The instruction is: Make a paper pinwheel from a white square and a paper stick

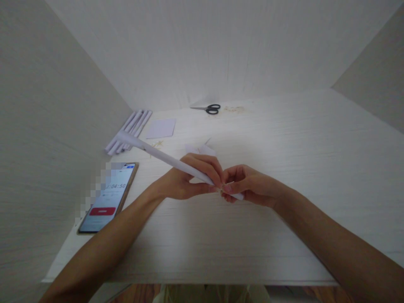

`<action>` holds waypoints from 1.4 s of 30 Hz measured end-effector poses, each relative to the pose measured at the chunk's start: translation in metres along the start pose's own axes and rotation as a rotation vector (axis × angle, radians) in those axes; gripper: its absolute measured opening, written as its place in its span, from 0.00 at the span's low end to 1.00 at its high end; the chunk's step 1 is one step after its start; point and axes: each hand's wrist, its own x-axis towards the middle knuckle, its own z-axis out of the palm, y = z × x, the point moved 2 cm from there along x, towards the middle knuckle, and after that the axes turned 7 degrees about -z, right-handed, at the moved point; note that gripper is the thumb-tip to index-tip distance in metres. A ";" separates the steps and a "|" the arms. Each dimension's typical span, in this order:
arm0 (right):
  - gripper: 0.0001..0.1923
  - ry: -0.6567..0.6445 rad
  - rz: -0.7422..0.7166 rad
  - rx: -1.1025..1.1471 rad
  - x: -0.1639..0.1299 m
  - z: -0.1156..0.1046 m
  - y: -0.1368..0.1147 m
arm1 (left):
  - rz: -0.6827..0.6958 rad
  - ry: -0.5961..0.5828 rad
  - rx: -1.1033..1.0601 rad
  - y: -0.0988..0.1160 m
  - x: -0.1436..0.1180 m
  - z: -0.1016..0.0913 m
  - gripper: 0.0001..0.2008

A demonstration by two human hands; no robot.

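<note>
Head | paper roll (pixel 164 158) pinched between both hands' fingers (pixel 217 174) (near end)

A pale white wood-grain tabletop (pixel 284 139) fills the view, boxed by plain white wall panels (pixel 221 46) at nine, twelve and three o'clock; brown floor (pixel 142 293) at six.

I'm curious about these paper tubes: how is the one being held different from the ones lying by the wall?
The paper tube in hand is single and slants above the table, gripped near one end by the left hand and right hand. The rolled tubes by the wall lie flat, side by side, untouched. The held one looks longer, though it is nearer the camera. All are white rolled paper.
</note>
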 end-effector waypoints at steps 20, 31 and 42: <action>0.01 0.001 0.105 0.193 0.002 -0.001 0.004 | -0.008 0.005 -0.099 -0.003 0.001 0.000 0.04; 0.07 0.245 -0.286 -0.124 0.003 -0.001 -0.002 | -0.137 0.150 -0.206 -0.012 0.001 -0.003 0.02; 0.09 0.330 -0.507 -0.592 0.000 -0.002 -0.010 | -0.169 0.254 -0.212 -0.017 0.002 -0.005 0.03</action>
